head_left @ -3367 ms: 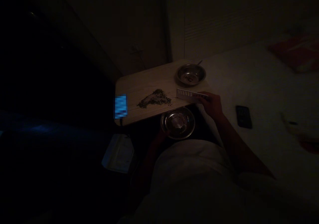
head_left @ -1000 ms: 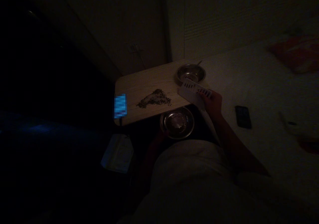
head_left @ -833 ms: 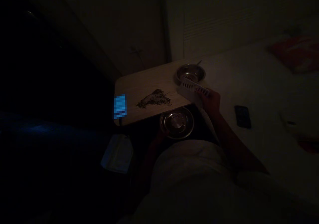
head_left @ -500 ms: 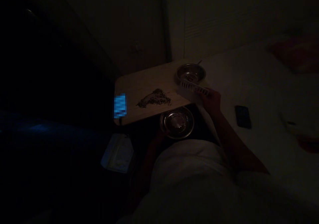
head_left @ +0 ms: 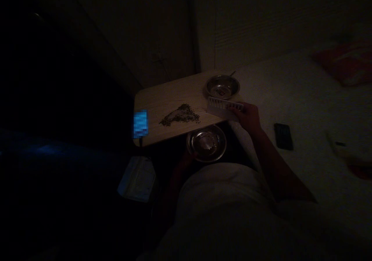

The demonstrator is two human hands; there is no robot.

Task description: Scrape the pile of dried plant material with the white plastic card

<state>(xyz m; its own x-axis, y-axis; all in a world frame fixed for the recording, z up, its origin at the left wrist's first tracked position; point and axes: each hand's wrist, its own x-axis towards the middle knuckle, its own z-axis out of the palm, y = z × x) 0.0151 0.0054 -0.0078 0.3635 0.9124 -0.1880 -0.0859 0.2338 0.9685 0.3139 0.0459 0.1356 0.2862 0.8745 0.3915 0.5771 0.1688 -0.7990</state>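
**Dim room: right hand grips slotted strip at table edge, left hand at bowl rim**

Clock positions are read from the near bowl, with twelve o'clock pointing away from the person. Light is poor throughout.

Nearest is the person's pale shirt [head_left: 226,191]. Just beyond it, the near bowl [head_left: 207,141], round and of shiny metal, sits level just outside the near edge of the table [head_left: 162,94]. Its contents cannot be told. The left hand [head_left: 190,155] is at its rim at eight o'clock; it is too dark to tell how those fingers are closed.

Further off at eight o'clock, beside and lower than the table, is a pale container [head_left: 138,179].

At two o'clock, the right hand [head_left: 248,115] has its fingers closed around one end of a pale slotted strip [head_left: 217,112]. The strip points toward the table's middle, slots uppermost; contact with the tabletop cannot be confirmed.

At eleven o'clock, a pile of dark grains [head_left: 186,115] lies spread on the table, near the strip but apart from it.

A phone [head_left: 283,136] lies at three o'clock on a pale surface [head_left: 270,94].

Between twelve and one, the far bowl [head_left: 222,83] stands upright on the table, a thin handle [head_left: 233,73] showing past its rim.
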